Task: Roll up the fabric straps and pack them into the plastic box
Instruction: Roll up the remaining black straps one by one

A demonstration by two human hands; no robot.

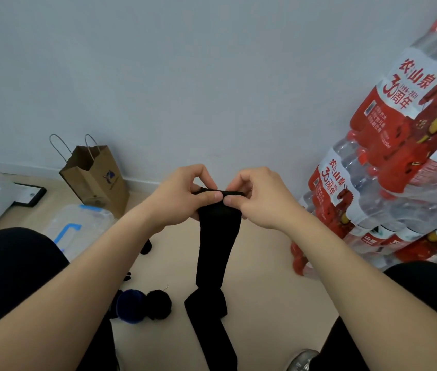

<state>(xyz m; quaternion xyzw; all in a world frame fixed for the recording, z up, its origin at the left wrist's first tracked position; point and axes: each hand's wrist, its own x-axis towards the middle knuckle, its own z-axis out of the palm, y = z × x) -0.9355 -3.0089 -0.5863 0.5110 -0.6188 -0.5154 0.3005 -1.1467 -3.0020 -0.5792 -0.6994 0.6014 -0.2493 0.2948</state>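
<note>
A long black fabric strap [217,247] hangs from both my hands down to the floor, where its lower part lies folded. My left hand [182,194] and my right hand [260,196] pinch its top edge side by side, thumbs in front, with a thin first fold between the fingers. Two rolled-up straps, one dark blue [129,303] and one black [158,303], lie on the floor under my left forearm. The clear plastic box [78,226] with blue latches stands to the left, partly hidden behind my left knee.
A brown paper bag [97,180] stands against the wall behind the box. Stacked packs of bottled water [388,167] fill the right side. A black-framed picture [29,194] lies on the floor at far left. My knees flank the view.
</note>
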